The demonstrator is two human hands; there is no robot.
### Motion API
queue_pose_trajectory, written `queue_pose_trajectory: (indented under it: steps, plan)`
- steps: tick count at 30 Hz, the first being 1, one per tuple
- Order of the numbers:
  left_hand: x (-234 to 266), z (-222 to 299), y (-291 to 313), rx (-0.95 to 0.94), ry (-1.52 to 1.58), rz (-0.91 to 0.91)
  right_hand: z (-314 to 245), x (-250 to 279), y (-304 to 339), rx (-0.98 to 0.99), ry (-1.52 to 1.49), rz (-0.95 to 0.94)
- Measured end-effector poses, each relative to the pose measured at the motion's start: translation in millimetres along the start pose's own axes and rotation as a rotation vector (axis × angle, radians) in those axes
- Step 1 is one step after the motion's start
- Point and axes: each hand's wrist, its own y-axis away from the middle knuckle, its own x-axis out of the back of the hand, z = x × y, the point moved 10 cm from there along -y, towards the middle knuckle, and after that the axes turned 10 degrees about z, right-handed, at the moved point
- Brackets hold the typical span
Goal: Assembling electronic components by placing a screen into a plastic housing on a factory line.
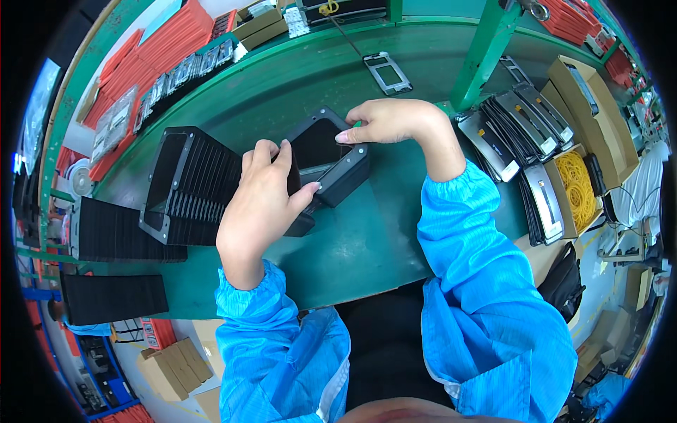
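A row of black rectangular frames point(204, 176) with rounded openings and small holes at the corners lies on the green bench. At its right end, a short stack of the same black frames point(338, 185) stands tilted. My right hand point(395, 121) pinches the upper right edge of this stack, thumb inside the opening and fingers behind. My left hand point(259, 187) lies over the left side of the stack, fingers curled over its far edge, and the thumb presses the near rim. The palm hides the join between the two groups.
Two more black stacks point(116, 296) stand at the bench's left end. Beyond my hands lies a grey frame point(387, 73) near a green post point(483, 56). Silver-and-black panels point(525, 130) and a cardboard box point(592, 120) with yellow cord point(577, 190) are on the right. Orange packs point(166, 49) line the shelf.
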Motion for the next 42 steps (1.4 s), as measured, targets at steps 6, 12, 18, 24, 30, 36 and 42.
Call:
queue_pose_trajectory:
  steps: [6, 12, 18, 24, 30, 36, 42]
  plan:
    - [-3, -4, -2, -0.001, 0.031, -0.003, -3, 0, 0, -0.026, -0.031, -0.048]
    - [9, -5, -3, -0.054, 0.065, 0.073, -6, 2, -1, 0.010, -0.010, -0.007]
    - [38, -43, 12, 0.080, -0.052, 0.072, -42, 37, 17, 0.227, -0.075, 0.307]
    - [24, -68, 11, 0.243, -0.028, -0.102, -39, 20, 10, 0.378, -0.064, 0.282]
    - [19, -71, 12, 0.312, -0.009, -0.120, -32, 17, 2, 0.232, -0.083, 0.031]
    - [23, -75, 4, 0.284, 0.155, -0.064, 19, 73, -1, 0.173, -0.523, 0.427]
    - [-7, -117, 5, 0.313, 0.373, -0.289, -14, 96, 16, 0.322, -0.949, 0.684]
